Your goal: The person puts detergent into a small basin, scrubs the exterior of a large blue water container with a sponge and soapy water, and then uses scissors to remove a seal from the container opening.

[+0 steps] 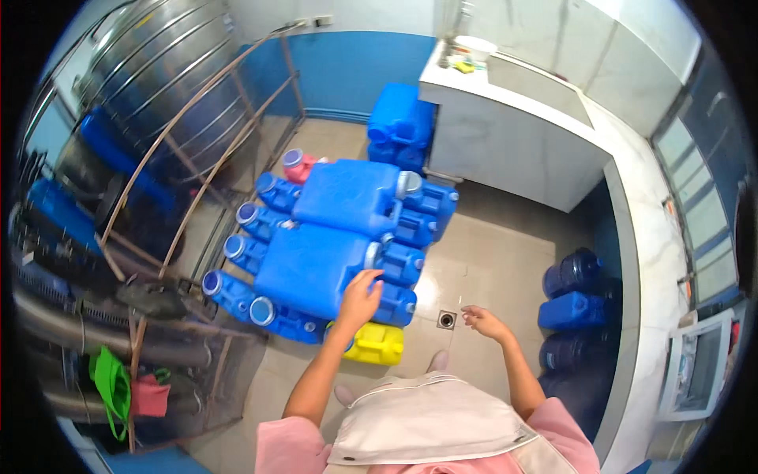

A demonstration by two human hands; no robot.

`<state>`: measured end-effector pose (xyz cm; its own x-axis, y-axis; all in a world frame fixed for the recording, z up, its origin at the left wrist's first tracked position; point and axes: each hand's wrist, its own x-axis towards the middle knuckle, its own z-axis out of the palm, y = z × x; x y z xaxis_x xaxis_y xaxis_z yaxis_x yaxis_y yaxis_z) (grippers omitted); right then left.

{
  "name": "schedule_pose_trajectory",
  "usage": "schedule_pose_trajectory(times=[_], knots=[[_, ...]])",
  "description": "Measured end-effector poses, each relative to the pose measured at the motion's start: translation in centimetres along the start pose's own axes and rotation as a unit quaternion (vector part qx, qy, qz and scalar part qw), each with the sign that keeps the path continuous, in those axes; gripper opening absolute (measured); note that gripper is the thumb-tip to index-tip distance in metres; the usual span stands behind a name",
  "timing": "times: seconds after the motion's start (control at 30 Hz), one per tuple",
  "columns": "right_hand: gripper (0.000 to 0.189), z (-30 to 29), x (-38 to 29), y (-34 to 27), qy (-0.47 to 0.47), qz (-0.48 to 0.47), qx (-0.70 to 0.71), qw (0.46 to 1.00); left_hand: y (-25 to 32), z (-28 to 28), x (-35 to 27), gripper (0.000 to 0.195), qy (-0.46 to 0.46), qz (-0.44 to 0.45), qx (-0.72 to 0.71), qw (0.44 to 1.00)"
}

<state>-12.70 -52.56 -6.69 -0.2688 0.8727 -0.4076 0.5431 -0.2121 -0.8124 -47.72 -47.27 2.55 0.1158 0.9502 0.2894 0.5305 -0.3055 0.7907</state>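
Note:
Two large blue plastic jerrycans, a nearer one (308, 266) and a farther one (349, 195), lie on their sides on top of several upright blue jugs. My left hand (360, 299) is at the nearer can's right end, close to its whitish cap (373, 255); its fingers are spread, and whether they touch the can I cannot tell. My right hand (482, 321) hangs over the tiled floor with loosely bent fingers and nothing in it. A yellow jug (376, 343) stands on the floor just below my left hand. A red jug (299, 166) shows at the far left of the group.
More blue cans (400, 115) stand by a counter (521, 127) with a sink. Blue water bottles (571, 272) line the right wall. A floor drain (446, 320) lies near my feet. At left are a metal-framed rail (207, 183) and a steel tank (172, 77).

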Motion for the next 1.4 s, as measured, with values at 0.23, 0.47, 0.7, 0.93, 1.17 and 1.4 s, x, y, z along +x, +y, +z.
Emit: schedule_pose_trajectory(times=[0.23, 0.47, 0.7, 0.93, 1.17, 1.4], knots=[[0.034, -16.3, -1.4, 5.4, 0.095, 0.054, 0.054, 0.992, -7.9, 20.5, 14.1, 0.027, -0.035, -0.121, 0.031, 0.992], [0.033, -30.0, 11.4, 1.2, 0.158, -0.011, 0.033, 0.987, -19.1, 28.4, 24.7, 0.032, -0.002, -0.267, 0.195, 0.944], [0.033, -40.1, 30.6, -4.1, 0.111, -0.101, 0.102, 0.983, -31.3, 32.0, 31.1, 0.06, -0.008, -0.368, 0.178, 0.913], [0.032, -48.1, 43.5, -10.8, 0.038, -0.123, 0.191, 0.973, -31.7, 26.8, 35.3, 0.032, -0.018, -0.475, 0.273, 0.836], [0.031, -60.3, 45.1, -15.4, 0.04, -0.166, 0.186, 0.968, -8.4, -1.9, 54.7, 0.042, -0.028, -0.286, 0.482, 0.827], [0.033, -76.7, 46.2, -16.6, 0.11, -0.237, 0.257, 0.931, 23.9, -2.8, 70.8, 0.02, 0.039, 0.074, 0.44, 0.894]])
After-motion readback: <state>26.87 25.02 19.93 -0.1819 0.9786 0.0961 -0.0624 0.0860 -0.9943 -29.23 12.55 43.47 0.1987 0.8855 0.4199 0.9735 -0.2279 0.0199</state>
